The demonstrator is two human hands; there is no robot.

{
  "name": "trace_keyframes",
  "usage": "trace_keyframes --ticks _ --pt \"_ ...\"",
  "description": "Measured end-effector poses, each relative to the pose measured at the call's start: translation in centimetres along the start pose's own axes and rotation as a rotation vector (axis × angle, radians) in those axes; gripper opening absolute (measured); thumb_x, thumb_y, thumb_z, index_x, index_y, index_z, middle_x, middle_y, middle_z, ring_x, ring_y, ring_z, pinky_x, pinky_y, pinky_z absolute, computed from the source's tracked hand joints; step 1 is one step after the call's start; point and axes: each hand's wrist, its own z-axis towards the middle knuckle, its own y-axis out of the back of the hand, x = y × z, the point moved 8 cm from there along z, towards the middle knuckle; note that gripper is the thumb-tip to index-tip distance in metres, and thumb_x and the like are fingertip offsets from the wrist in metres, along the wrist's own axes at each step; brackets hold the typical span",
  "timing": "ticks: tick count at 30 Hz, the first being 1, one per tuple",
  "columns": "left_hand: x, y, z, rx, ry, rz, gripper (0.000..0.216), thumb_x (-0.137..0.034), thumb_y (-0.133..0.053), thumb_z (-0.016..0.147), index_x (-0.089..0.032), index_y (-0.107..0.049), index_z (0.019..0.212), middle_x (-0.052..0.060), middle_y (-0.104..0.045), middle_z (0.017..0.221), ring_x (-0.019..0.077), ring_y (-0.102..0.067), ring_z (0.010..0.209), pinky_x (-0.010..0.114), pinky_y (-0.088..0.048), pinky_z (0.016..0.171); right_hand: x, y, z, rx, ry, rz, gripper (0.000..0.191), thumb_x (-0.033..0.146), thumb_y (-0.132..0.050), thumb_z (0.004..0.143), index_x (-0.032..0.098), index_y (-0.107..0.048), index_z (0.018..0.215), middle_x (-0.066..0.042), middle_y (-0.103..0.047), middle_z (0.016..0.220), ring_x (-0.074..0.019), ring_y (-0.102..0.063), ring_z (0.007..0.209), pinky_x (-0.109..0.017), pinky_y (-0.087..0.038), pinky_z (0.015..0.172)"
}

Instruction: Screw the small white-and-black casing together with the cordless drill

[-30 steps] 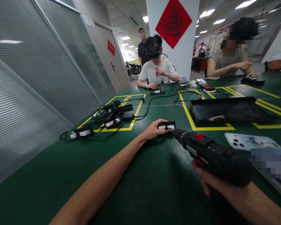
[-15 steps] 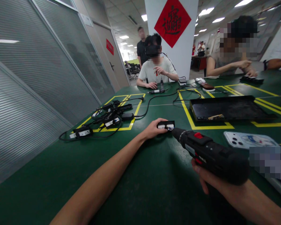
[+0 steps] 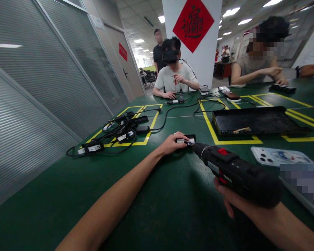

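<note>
My left hand (image 3: 172, 143) reaches across the green table and pinches a small black box with a white label (image 3: 186, 140), holding it down on the tabletop. My right hand (image 3: 231, 203) grips a black electric screwdriver with red buttons (image 3: 235, 172) from below. The tool's nose points at the box and its tip meets the box's right end. My fingers are wrapped round the tool's handle.
A heap of black adapters and cables (image 3: 120, 131) lies at left inside yellow tape. A black tray (image 3: 256, 122) sits at right, with a phone (image 3: 277, 157) in front of it. Other people work at the table's far side; one (image 3: 174, 77) holds a tool.
Almost nothing differs. The box has tipped slightly under my left fingers, and the screwdriver stays pressed to it.
</note>
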Motion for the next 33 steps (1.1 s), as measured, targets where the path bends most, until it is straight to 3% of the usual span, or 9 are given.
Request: trace_keyframes --ticks 8,13,22,33 --pt "0.16 0.02 -0.11 -0.003 0.015 -0.004 0.028 -0.027 -0.067 0.071 -0.020 -0.068 0.098 0.006 -0.053 0.107 0.0187 -0.049 0.107 0.035 -0.035 0.098 -0.04 0.42 -0.18 -0.042 -0.001 -0.010 0.016 0.036 -0.053 0.079 0.025 -0.061 0.072 0.000 -0.059 0.053 -0.0196 -0.060 0.057 -0.035 -0.050 0.065" --pt "-0.02 0.03 -0.08 0.002 0.005 -0.002 0.027 -0.027 -0.066 0.072 -0.019 -0.068 0.098 0.006 -0.054 0.105 0.0188 -0.049 0.107 0.034 -0.034 0.098 0.32 0.28 -0.25 -0.060 -0.001 0.025 0.013 0.035 -0.054 0.078 0.025 -0.061 0.080 0.002 -0.056 0.052 -0.0186 -0.058 0.053 -0.033 -0.050 0.059" --pt "-0.08 0.02 0.02 -0.001 0.019 0.004 0.026 -0.029 -0.065 0.073 -0.019 -0.068 0.098 0.006 -0.055 0.104 0.0197 -0.048 0.109 0.035 -0.034 0.099 0.20 0.13 -0.17 -0.045 -0.028 0.048 0.013 0.037 -0.057 0.074 0.025 -0.060 0.078 0.002 -0.055 0.050 -0.0181 -0.057 0.050 -0.032 -0.048 0.053" --pt "-0.02 -0.02 0.07 0.009 0.029 -0.019 0.028 -0.030 -0.065 0.073 -0.019 -0.068 0.098 0.005 -0.052 0.103 0.0164 -0.052 0.097 0.032 -0.039 0.091 0.13 -0.06 0.10 -0.053 -0.054 0.055 0.010 0.034 -0.059 0.072 0.024 -0.061 0.076 0.002 -0.057 0.048 -0.0177 -0.057 0.047 -0.031 -0.047 0.049"
